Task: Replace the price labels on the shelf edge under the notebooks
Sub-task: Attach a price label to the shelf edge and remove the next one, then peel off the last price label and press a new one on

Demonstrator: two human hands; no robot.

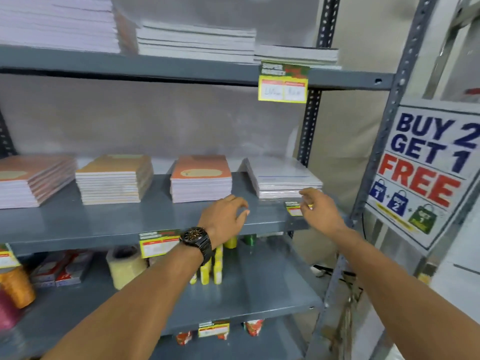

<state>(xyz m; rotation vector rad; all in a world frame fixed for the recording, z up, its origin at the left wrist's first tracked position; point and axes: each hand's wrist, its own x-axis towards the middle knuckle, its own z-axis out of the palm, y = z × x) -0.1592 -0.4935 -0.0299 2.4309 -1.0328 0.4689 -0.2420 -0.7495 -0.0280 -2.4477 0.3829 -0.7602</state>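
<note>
Stacks of notebooks (pixel 201 181) lie on the middle grey shelf (pixel 130 222). A yellow and green price label (pixel 293 209) sticks on that shelf's front edge under the right-hand wrapped stack (pixel 283 180). My right hand (pixel 318 207) reaches to this label, with its fingertips at the label's right end. My left hand (pixel 224 220), with a black watch on the wrist, hovers over the shelf edge with fingers apart and holds nothing. Another label (pixel 158 242) hangs on the edge further left, and a larger one (pixel 283 83) hangs from the upper shelf.
A "BUY 2 GET 1 FREE" sign (pixel 426 172) hangs on the right upright. The lower shelf holds a tape roll (pixel 127 266), yellow bottles (pixel 211 266) and small boxes (pixel 62 268). More notebooks (pixel 194 41) are stacked on the upper shelf.
</note>
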